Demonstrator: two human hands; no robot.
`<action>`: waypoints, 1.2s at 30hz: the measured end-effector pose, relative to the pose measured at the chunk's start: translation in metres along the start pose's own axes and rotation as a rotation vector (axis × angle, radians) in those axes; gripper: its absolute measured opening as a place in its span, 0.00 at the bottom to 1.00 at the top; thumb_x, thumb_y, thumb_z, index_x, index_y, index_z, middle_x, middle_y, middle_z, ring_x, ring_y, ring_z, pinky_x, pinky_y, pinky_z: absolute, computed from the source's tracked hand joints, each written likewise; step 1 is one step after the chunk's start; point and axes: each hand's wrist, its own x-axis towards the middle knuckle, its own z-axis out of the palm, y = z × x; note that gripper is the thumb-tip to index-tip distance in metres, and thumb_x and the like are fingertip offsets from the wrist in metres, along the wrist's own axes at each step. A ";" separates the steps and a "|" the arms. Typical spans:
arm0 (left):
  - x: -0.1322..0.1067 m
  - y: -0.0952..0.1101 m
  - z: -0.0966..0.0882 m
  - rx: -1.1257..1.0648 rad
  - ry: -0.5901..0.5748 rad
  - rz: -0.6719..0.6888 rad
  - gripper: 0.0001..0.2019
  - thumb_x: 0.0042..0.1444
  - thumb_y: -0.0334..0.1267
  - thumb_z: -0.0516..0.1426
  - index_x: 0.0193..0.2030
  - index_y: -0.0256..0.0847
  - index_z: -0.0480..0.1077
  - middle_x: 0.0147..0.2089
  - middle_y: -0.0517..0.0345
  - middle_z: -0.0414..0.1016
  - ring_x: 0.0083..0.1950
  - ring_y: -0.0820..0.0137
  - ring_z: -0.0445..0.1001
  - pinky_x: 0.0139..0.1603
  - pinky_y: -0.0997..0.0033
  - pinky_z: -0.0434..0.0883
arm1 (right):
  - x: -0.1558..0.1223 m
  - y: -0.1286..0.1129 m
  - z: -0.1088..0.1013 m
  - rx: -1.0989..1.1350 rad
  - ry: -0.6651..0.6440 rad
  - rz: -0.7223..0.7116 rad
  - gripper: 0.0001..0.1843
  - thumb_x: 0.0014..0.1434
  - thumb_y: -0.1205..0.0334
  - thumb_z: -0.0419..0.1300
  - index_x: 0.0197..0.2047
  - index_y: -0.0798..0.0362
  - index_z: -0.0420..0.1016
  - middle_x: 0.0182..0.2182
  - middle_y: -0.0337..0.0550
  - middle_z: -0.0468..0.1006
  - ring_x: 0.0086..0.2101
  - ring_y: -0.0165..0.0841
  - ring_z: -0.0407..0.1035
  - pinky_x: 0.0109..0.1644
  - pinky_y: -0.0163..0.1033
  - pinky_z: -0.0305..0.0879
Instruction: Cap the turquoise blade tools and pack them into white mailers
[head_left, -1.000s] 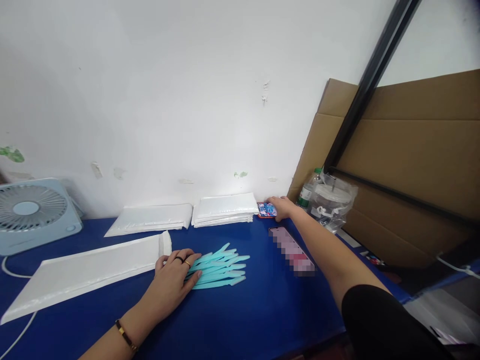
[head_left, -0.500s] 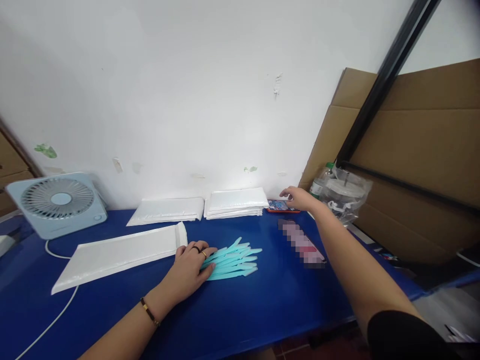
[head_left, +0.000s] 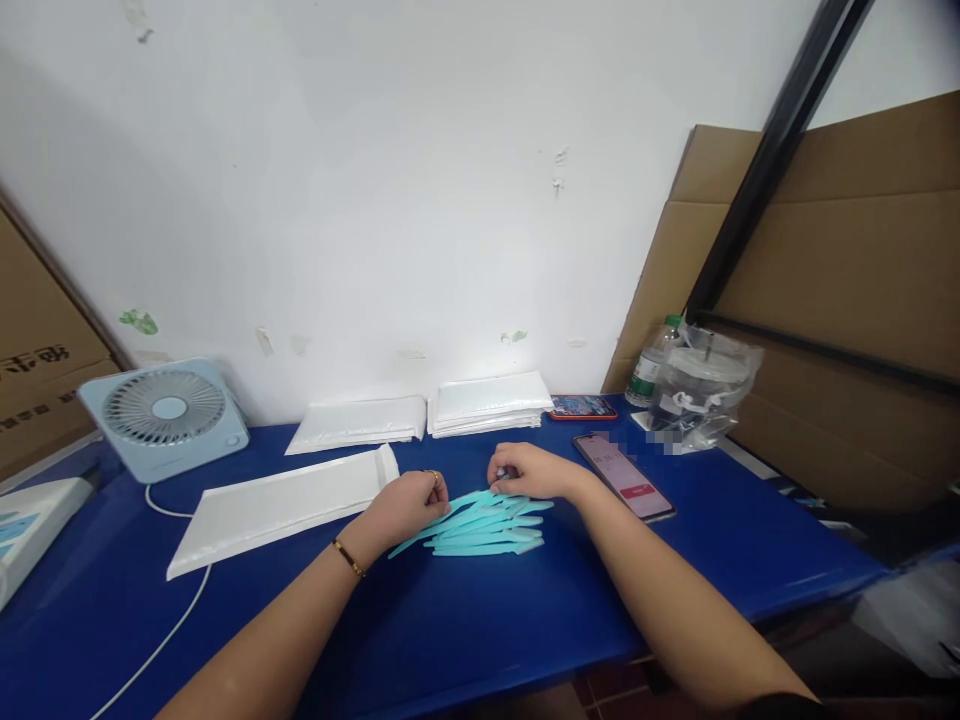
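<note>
Several thin teal eyebrow razors (head_left: 487,535) with pale caps lie in a loose, overlapping pile on the blue tabletop. My left hand (head_left: 412,503) is closed at the pile's left side, its fingertips pinching the handle of a razor. Curled over the upper right end of the pile, my right hand (head_left: 531,470) has its fingers closed on a razor's capped end. The exact grip is partly hidden by the fingers. Just left of my left hand lies a long white padded mailer (head_left: 285,510), flat with its flap end towards the hand.
Two stacks of white mailers, a left stack (head_left: 356,422) and a right stack (head_left: 487,400), lie by the wall. A red-edged phone (head_left: 583,407), another phone (head_left: 626,475), a bottle (head_left: 649,365) and a bagged cup (head_left: 701,395) are rightward. A blue fan (head_left: 169,415) stands left.
My right hand has come back from the red-edged phone to the razors. The left hand has gone from lying over the razors to a pinch. The camera view has turned slightly left.
</note>
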 end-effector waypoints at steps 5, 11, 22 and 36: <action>0.005 -0.007 -0.005 0.042 0.158 0.011 0.08 0.55 0.42 0.51 0.32 0.43 0.68 0.31 0.59 0.73 0.33 0.69 0.70 0.31 0.72 0.60 | -0.007 0.022 0.000 0.195 0.022 0.147 0.14 0.53 0.54 0.60 0.35 0.55 0.77 0.24 0.39 0.75 0.26 0.28 0.66 0.28 0.31 0.57; 0.011 -0.019 -0.010 0.152 0.207 -0.058 0.07 0.53 0.42 0.54 0.32 0.43 0.69 0.32 0.59 0.73 0.35 0.68 0.70 0.34 0.71 0.60 | -0.004 0.044 -0.002 0.074 0.182 0.241 0.14 0.49 0.53 0.63 0.35 0.54 0.79 0.30 0.42 0.77 0.30 0.32 0.68 0.33 0.34 0.59; 0.004 0.001 0.005 0.182 0.052 0.011 0.07 0.52 0.41 0.55 0.27 0.43 0.72 0.32 0.60 0.74 0.33 0.70 0.71 0.31 0.72 0.60 | 0.018 -0.013 0.024 -0.106 0.046 0.018 0.09 0.51 0.54 0.64 0.33 0.49 0.77 0.33 0.40 0.71 0.39 0.34 0.64 0.46 0.41 0.52; 0.015 -0.002 0.006 0.246 0.332 -0.023 0.10 0.55 0.46 0.54 0.38 0.45 0.71 0.38 0.58 0.74 0.41 0.65 0.71 0.40 0.67 0.60 | -0.008 0.024 -0.013 -0.185 0.106 0.051 0.08 0.51 0.59 0.64 0.37 0.49 0.77 0.36 0.41 0.71 0.40 0.34 0.64 0.46 0.40 0.52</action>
